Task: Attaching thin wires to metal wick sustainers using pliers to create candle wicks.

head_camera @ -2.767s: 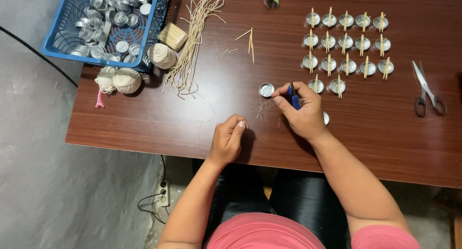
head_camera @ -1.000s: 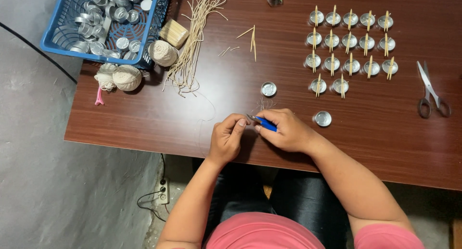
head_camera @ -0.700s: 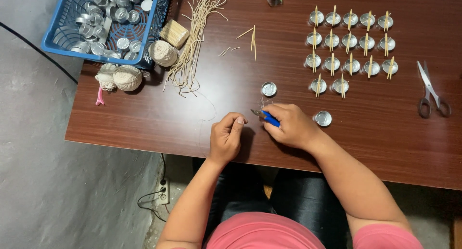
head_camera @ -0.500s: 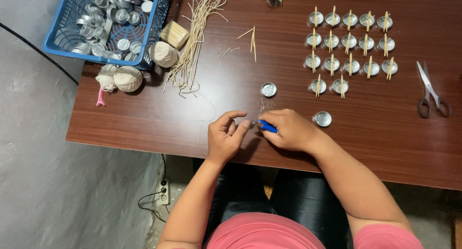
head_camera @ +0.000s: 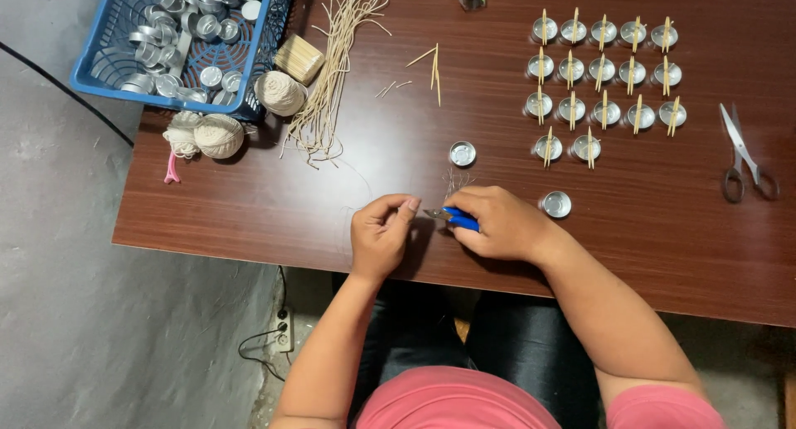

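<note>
A brown wooden table [head_camera: 249,205] carries a blue basket [head_camera: 108,81] of metal cups at its far left corner. Near the front edge, the right hand [head_camera: 497,223] closes its grip on blue-handled pliers [head_camera: 452,218]. The left hand [head_camera: 380,238] pinches something too small to tell, just beside the plier tips.

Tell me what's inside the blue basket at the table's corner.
The blue basket holds a heap of small round metal cups, some empty side up. Whatever lies beneath the heap is covered, and the basket's top runs out of view.
</note>
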